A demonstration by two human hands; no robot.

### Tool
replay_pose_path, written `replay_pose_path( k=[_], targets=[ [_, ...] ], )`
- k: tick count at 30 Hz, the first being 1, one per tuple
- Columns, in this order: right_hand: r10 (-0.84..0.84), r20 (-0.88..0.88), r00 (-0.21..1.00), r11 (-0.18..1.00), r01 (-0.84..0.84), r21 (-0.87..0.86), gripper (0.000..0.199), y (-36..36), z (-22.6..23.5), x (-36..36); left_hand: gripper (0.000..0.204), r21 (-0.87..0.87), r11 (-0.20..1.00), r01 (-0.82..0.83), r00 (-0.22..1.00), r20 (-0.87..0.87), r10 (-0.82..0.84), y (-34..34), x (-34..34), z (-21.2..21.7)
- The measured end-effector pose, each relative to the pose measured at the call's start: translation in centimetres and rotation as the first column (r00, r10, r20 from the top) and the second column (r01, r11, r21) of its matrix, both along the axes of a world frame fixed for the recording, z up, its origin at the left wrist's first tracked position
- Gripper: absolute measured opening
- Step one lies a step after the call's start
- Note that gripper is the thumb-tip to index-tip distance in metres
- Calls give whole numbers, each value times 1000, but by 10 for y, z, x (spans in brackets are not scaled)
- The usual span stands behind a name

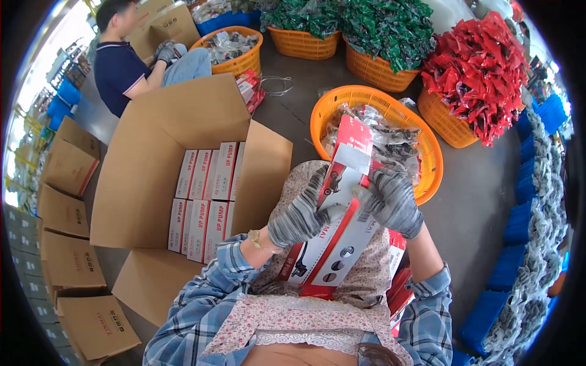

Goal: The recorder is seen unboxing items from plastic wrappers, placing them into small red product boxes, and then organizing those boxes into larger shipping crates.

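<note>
Both my hands wear grey striped gloves and hold a long red and white product box [332,235] upright over my lap. My left hand [300,213] grips its left side near the middle. My right hand [394,201] clasps its right edge close to the open top, where a red flap [354,143] sticks up. Just left of my knees stands a large open cardboard carton [152,165] with two rows of the same red and white boxes [207,201] packed upright inside.
An orange basket [430,143] of bagged parts sits right ahead. Further baskets hold green packets [381,27] and red packets [482,67]. Flat red boxes [400,283] lie by my right leg. Another person [131,61] sits at the far left. Closed cartons [67,213] stack on the left.
</note>
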State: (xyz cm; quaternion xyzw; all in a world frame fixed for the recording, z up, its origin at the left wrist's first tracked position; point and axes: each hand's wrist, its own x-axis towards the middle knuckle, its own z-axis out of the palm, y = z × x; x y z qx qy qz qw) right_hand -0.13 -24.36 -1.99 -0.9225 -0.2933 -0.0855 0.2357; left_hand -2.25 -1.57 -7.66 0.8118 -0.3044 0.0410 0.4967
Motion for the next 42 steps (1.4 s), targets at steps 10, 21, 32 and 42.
replay_pose_path(
  k=[10, 21, 32, 42],
  targets=[
    [166, 494, 853, 893, -342, 291, 24, 58, 75, -9, 82, -8, 844, 536, 796, 338, -502, -10, 15, 78],
    [111, -169, 979, 564, 78, 822, 29, 41, 6, -21, 65, -620, 782, 62, 944, -217, -247, -12, 6, 38],
    [34, -74, 997, 166, 67, 984, 25, 46, 15, -39, 58, -264, 948, 177, 891, 452, -40, -29, -1, 49],
    [173, -231, 957, 279, 177, 944, 32, 47, -11, -61, 53, -598, 801, 23, 996, 84, 34, -42, -34, 45]
  ],
)
